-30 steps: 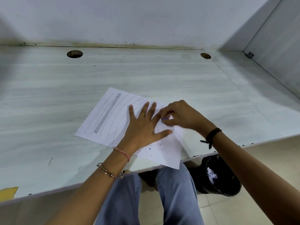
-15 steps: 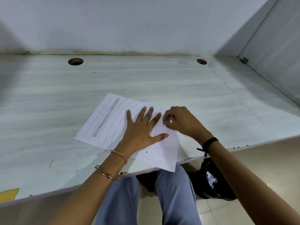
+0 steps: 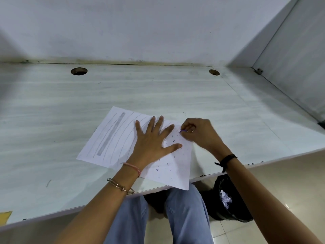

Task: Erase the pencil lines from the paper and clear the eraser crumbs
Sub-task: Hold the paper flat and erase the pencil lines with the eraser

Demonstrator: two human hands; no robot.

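Observation:
A white sheet of paper [image 3: 112, 138] lies on the pale desk [image 3: 52, 111], its near corner hanging over the front edge. Several curved pencil lines and a grey shaded bar mark its left half. My left hand [image 3: 151, 141] presses flat on the sheet with fingers spread. My right hand [image 3: 198, 132] pinches a small purple eraser [image 3: 182, 131] against the paper's far right edge. Dark eraser crumbs [image 3: 168, 162] are scattered over the right half of the sheet.
Two round cable holes [image 3: 79, 71] [image 3: 214, 72] sit near the desk's back edge below the wall. A side panel [image 3: 299, 67] closes the right. Under the desk at right stands a black bin [image 3: 228, 199] holding crumpled paper. My knees are under the front edge.
The view has tilted up slightly, so desk and paper sit lower in frame. My right hand has shifted a little to the right with the eraser. My left hand stays pressed on the paper.

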